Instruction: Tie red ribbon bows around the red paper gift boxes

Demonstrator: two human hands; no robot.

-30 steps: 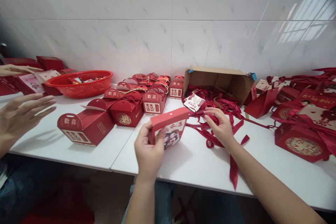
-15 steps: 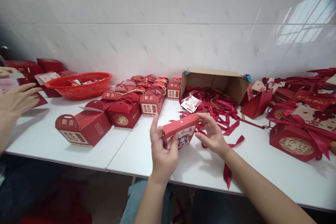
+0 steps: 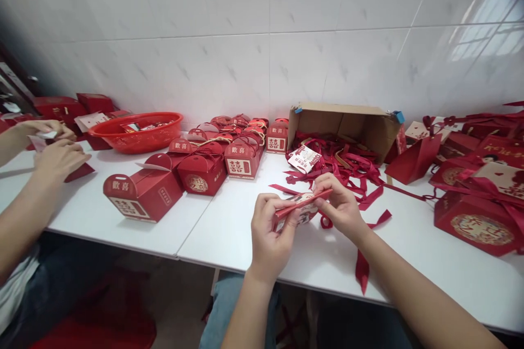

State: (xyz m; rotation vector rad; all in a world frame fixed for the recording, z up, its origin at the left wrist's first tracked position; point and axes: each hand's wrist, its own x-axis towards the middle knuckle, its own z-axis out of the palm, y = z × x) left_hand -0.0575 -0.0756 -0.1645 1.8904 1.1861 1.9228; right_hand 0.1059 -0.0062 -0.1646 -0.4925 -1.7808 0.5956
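My left hand (image 3: 269, 229) and my right hand (image 3: 342, 207) both grip a small flat red paper box (image 3: 302, 204) with a printed picture on its front, held just above the white table (image 3: 327, 262). The left fingers pinch its left end, the right fingers its right end. Its top edge faces me, so little of the printed face shows. Loose red ribbons (image 3: 360, 174) lie right behind my hands, one strand hanging over the table's front edge (image 3: 362, 270).
Several folded red gift boxes (image 3: 202, 166) stand at centre left, one lying on its side (image 3: 141, 193). A red plastic basin (image 3: 137, 131) sits behind. An open cardboard carton (image 3: 347, 125) spills ribbons. More red bags (image 3: 475, 218) crowd the right. Another person's hands (image 3: 53, 152) work at far left.
I have tilted the box flatter and lowered it, so its top edge faces me. The other person's hands drew together over a small card at the left.
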